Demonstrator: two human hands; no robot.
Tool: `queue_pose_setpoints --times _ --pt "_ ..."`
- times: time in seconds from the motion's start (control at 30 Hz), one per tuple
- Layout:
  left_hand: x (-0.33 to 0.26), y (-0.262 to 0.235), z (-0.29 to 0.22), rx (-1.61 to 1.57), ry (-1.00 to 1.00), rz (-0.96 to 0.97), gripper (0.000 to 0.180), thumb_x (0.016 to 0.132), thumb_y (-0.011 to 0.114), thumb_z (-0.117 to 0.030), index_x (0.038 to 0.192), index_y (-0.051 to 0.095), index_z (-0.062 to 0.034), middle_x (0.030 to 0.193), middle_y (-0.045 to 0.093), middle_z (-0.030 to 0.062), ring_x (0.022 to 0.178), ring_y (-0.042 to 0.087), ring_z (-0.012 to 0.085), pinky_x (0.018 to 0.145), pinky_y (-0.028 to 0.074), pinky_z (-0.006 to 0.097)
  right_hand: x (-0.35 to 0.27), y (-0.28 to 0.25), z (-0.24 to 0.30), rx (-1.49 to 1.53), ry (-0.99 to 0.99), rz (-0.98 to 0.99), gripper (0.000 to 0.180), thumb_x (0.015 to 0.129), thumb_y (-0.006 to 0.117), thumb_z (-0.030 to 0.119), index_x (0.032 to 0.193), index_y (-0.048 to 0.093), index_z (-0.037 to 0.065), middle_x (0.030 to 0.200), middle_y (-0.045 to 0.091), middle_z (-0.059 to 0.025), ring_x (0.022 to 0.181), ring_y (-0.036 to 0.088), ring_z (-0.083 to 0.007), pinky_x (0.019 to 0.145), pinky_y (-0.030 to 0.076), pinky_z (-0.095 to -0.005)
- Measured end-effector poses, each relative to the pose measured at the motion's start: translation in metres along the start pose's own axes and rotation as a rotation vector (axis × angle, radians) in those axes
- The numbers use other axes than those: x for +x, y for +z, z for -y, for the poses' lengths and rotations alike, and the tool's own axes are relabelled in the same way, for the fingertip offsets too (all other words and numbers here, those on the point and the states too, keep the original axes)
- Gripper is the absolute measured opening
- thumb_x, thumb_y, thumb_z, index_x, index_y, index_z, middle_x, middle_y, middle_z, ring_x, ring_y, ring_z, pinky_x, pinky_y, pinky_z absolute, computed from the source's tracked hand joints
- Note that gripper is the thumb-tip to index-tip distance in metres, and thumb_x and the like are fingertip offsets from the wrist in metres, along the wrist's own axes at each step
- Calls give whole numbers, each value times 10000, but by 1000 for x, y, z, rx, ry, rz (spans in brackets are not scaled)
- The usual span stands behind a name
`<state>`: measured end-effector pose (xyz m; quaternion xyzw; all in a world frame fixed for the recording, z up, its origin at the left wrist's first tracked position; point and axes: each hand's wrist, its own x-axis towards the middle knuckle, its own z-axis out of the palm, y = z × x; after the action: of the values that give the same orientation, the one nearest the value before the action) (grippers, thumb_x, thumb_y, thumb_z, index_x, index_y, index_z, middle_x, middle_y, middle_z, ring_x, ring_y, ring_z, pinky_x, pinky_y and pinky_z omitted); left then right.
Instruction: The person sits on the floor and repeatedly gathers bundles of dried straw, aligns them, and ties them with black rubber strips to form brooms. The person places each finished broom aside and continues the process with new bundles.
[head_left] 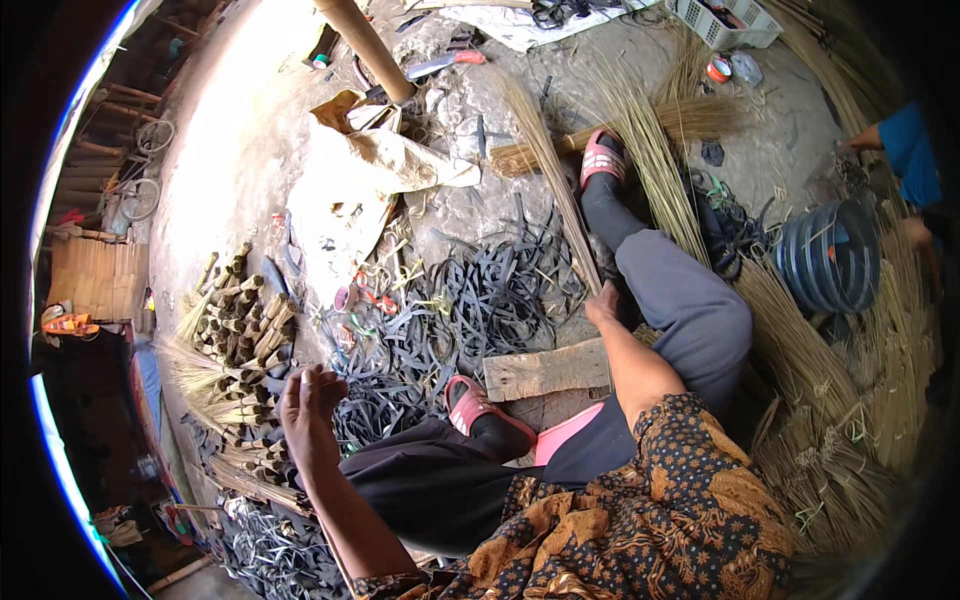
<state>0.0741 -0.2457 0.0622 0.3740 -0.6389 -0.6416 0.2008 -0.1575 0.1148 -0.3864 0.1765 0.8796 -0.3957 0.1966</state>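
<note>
My right hand [602, 306] is closed round the lower end of a slim bundle of thin broom sticks [560, 190], which fans out away from me. Raised at the left is my left hand [312, 408], its fingers bent and drawn together; whatever they may hold is too small to make out. Just beyond it lies a pile of short tied stick bundles [240, 325]. Between my feet rests a worn wooden board [545, 371]. Tangled black rubber strips [490, 295] spread over the ground in front of it.
Longer sticks [650, 150] lie beyond my right foot. A knife [445, 65] with a red handle lies near a wooden post [365, 50]. At right are a dark ribbed bucket [828, 257], stick heaps [800, 330] and another person's blue sleeve [908, 150]. A white crate [725, 25] stands far off.
</note>
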Motion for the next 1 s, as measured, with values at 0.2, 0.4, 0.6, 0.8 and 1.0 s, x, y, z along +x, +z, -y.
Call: queue_pose_setpoints --times 0.2,0.4,0.6,0.8,1.0 --pt "-17 43 25 5 -64 124 255 1078 607 -246 1185 681 -27 984 729 85 869 728 175 828 612 333 -57 -60 97 -78 -364 -54 414 866 688 186 1222 596 -4 1148 685 -320 1075 671 -479 910 549 -520" --pt "-27 132 37 38 -82 420 638 962 766 -328 1428 518 28 1413 592 145 1235 611 243 997 513 368 -176 -133 215 173 -724 651 394 879 771 305 1124 682 10 904 738 -187 860 731 -306 783 555 -422" --pt "-31 180 8 -533 103 382 356 1003 721 -350 844 655 -38 692 615 52 662 647 171 657 529 319 -248 -141 230 173 -1007 578 290 859 741 171 1087 626 33 971 693 -195 965 695 -381 834 548 -451" --pt "-75 192 20 -279 224 441 277 958 787 -277 831 701 -47 734 693 34 654 624 104 635 493 268 -233 -127 176 176 -1073 440 310 871 710 150 1134 613 18 963 706 -188 923 713 -377 832 563 -458" --pt "-92 208 60 -124 132 447 371 991 742 -245 704 626 -41 623 598 0 522 535 83 496 419 278 -216 -103 114 60 -628 595 288 907 688 141 1184 657 68 1023 736 -163 947 715 -286 857 560 -425"
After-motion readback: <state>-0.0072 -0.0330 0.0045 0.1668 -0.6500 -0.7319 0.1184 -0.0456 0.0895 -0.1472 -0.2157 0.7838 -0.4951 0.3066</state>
